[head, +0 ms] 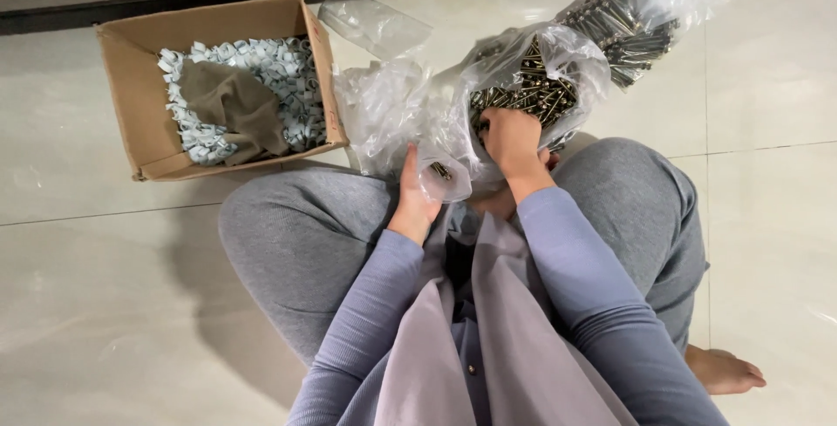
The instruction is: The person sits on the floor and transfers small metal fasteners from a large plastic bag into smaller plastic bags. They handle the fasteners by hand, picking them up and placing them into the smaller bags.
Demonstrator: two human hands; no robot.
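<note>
A small bag [443, 177] is held open over the lap by the left hand [413, 199], while screws [527, 95] in the big bag [558, 60] are gripped by the right hand [510, 138]; spills are best avoided by a steady mouth.

right fingertips [490, 126] hidden among screws [532, 95]

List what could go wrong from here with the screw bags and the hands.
1. The right hand digs bare into the open plastic bag of screws; sharp tips could prick the fingers.
2. The left hand holds a small clear bag with its mouth loose; screws may spill onto the tiled floor.
3. A bare foot rests on that floor, so a stray screw could be stepped on.
</note>
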